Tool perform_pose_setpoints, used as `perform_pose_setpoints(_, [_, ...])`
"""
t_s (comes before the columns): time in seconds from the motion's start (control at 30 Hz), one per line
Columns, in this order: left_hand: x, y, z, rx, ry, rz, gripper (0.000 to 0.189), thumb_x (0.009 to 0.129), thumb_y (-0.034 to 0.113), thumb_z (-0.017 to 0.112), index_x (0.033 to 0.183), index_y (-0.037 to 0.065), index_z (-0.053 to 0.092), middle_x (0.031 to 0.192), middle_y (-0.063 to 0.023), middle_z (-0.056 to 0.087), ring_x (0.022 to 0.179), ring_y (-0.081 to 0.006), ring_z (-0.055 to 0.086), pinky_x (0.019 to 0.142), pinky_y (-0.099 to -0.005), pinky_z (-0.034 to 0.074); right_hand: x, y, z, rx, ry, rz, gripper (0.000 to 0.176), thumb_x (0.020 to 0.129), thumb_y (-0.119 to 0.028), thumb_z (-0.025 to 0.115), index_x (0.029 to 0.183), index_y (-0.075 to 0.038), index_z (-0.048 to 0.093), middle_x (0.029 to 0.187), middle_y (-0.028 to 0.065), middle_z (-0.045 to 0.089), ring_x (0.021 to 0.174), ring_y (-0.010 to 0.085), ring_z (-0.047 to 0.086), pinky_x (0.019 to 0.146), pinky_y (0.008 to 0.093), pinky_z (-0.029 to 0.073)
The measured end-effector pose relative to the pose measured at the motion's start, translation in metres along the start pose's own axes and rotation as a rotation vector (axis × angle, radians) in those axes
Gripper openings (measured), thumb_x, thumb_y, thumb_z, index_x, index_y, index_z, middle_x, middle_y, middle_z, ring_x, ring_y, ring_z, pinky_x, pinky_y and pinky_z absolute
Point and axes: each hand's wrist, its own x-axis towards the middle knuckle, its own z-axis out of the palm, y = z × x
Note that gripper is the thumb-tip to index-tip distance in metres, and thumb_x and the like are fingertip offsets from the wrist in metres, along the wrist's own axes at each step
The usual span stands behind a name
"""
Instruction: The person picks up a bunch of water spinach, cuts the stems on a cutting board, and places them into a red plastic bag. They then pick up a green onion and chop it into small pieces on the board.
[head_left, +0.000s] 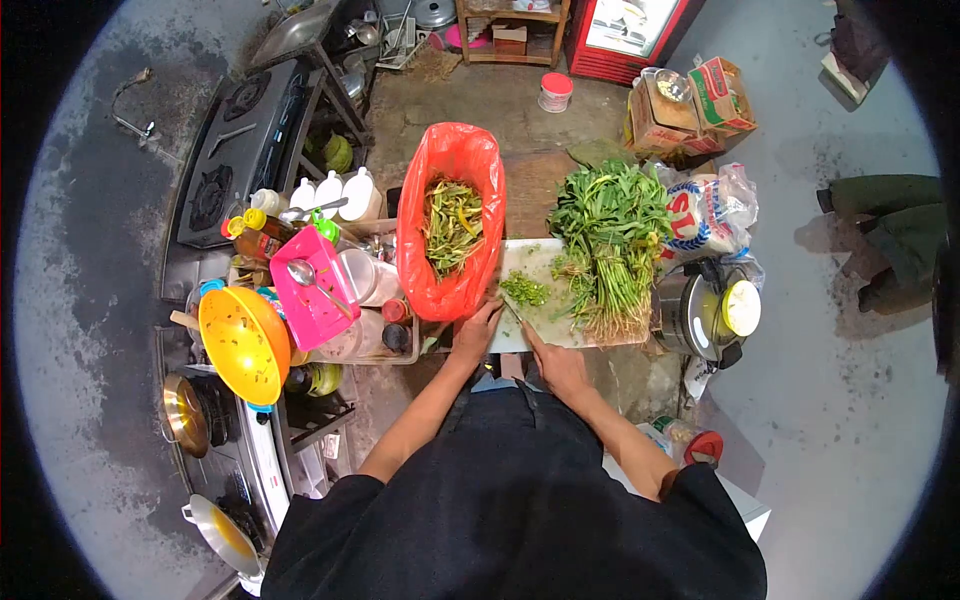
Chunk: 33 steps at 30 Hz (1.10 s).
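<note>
On the board (517,260), left hand (478,332) rests; right hand (556,366) holds knife (514,311).

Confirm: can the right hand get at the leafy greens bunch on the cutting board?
Likely yes. The right hand sits at the cutting board's near edge, the greens bunch lies just beyond it, and nothing stands between them.

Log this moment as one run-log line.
left hand: at cutting board edge by red bag | right hand: grips knife, blade near chopped greens | leafy bunch: lying on board
</note>
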Motion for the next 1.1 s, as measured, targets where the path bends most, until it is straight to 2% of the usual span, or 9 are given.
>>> perform_pose_setpoints(0.13, [-0.001, 0.002, -0.001, 0.025, 0.038, 0.085, 0.029, 0.097, 0.025, 0.064, 0.123, 0.011, 0.065, 0.115, -0.0154, 0.069, 0.107, -0.0348, 0.066, 0.088, -0.0402, 0.053, 0.001, 0.001, -0.001, 0.003, -0.023, 0.015, 0.066, 0.093, -0.019, 0.057, 0.155, -0.025, 0.036, 0.065, 0.0148, 0.066, 0.054, 0.0326, 0.066, 0.050, 0.0461, 0.052])
perform_pose_setpoints(0.23, [-0.003, 0.006, -0.002, 0.040, 0.008, -0.015, 0.027, 0.097, 0.023, 0.064, 0.121, 0.011, 0.066, 0.115, -0.0152, 0.070, 0.108, -0.0345, 0.066, 0.088, -0.0409, 0.053, 0.004, 0.002, 0.000, -0.006, -0.013, 0.006, 0.065, 0.092, -0.018, 0.056, 0.154, -0.025, 0.037, 0.063, 0.0153, 0.066, 0.053, 0.0328, 0.065, 0.049, 0.0460, 0.051])
perform_pose_setpoints(0.33, [-0.002, 0.000, 0.001, 0.044, 0.034, 0.034, 0.026, 0.096, 0.021, 0.065, 0.121, 0.012, 0.066, 0.115, -0.0146, 0.070, 0.108, -0.0347, 0.066, 0.087, -0.0413, 0.053, 0.005, 0.002, 0.005, -0.054, -0.053, 0.031, 0.066, 0.092, -0.017, 0.056, 0.155, -0.024, 0.037, 0.064, 0.0154, 0.066, 0.053, 0.0331, 0.066, 0.048, 0.0461, 0.051])
perform_pose_setpoints(0.43, [-0.001, -0.004, 0.004, 0.053, 0.070, 0.112, 0.026, 0.095, 0.021, 0.065, 0.120, 0.013, 0.067, 0.114, -0.0138, 0.070, 0.106, -0.0344, 0.067, 0.086, -0.0409, 0.054, 0.007, 0.002, 0.017, -0.060, -0.073, 0.058, 0.073, 0.090, -0.016, 0.060, 0.157, -0.025, 0.031, 0.070, 0.0150, 0.068, 0.059, 0.0347, 0.066, 0.052, 0.0477, 0.051])
perform_pose_setpoints(0.6, [-0.001, -0.010, 0.008, 0.064, 0.143, 0.201, 0.026, 0.095, 0.018, 0.066, 0.120, 0.012, 0.067, 0.112, -0.0132, 0.071, 0.103, -0.0326, 0.069, 0.084, -0.0398, 0.055, 0.015, -0.004, 0.034, -0.074, 0.032, 0.041, 0.072, 0.090, -0.014, 0.058, 0.157, -0.022, 0.031, 0.067, 0.0147, 0.067, 0.056, 0.0331, 0.066, 0.051, 0.0469, 0.052])
perform_pose_setpoints(0.73, [-0.001, -0.016, 0.013, 0.036, 0.110, 0.172, 0.026, 0.095, 0.017, 0.066, 0.120, 0.012, 0.067, 0.112, -0.0135, 0.071, 0.103, -0.0327, 0.069, 0.085, -0.0398, 0.055, 0.013, -0.002, 0.032, -0.081, -0.011, 0.058, 0.078, 0.087, -0.013, 0.058, 0.158, -0.022, 0.028, 0.073, 0.0167, 0.069, 0.058, 0.0322, 0.067, 0.052, 0.0452, 0.053])
perform_pose_setpoints(0.83, [0.001, -0.015, 0.010, 0.040, 0.148, 0.235, 0.025, 0.095, 0.017, 0.066, 0.120, 0.012, 0.067, 0.111, -0.0139, 0.071, 0.102, -0.0337, 0.069, 0.084, -0.0400, 0.055, 0.005, 0.001, 0.024, -0.075, -0.016, 0.040, 0.078, 0.087, -0.012, 0.058, 0.159, -0.021, 0.027, 0.071, 0.0157, 0.068, 0.056, 0.0320, 0.067, 0.051, 0.0456, 0.053])
perform_pose_setpoints(0.93, [-0.003, -0.005, 0.007, 0.050, 0.121, 0.159, 0.025, 0.095, 0.017, 0.066, 0.120, 0.011, 0.067, 0.110, -0.0148, 0.071, 0.102, -0.0349, 0.068, 0.083, -0.0410, 0.055, -0.004, 0.001, 0.021, -0.096, -0.054, 0.045, 0.077, 0.087, -0.010, 0.057, 0.158, -0.021, 0.028, 0.069, 0.0145, 0.068, 0.055, 0.0318, 0.066, 0.049, 0.0456, 0.052])
perform_pose_setpoints(1.1, [-0.008, 0.014, -0.003, 0.086, 0.101, 0.076, 0.025, 0.096, 0.022, 0.066, 0.118, 0.010, 0.069, 0.104, -0.0184, 0.071, 0.097, -0.0374, 0.068, 0.079, -0.0442, 0.055, 0.013, 0.003, 0.028, -0.119, 0.022, 0.010, 0.079, 0.086, -0.010, 0.058, 0.158, -0.025, 0.029, 0.068, 0.0136, 0.067, 0.053, 0.0319, 0.065, 0.047, 0.0446, 0.052])
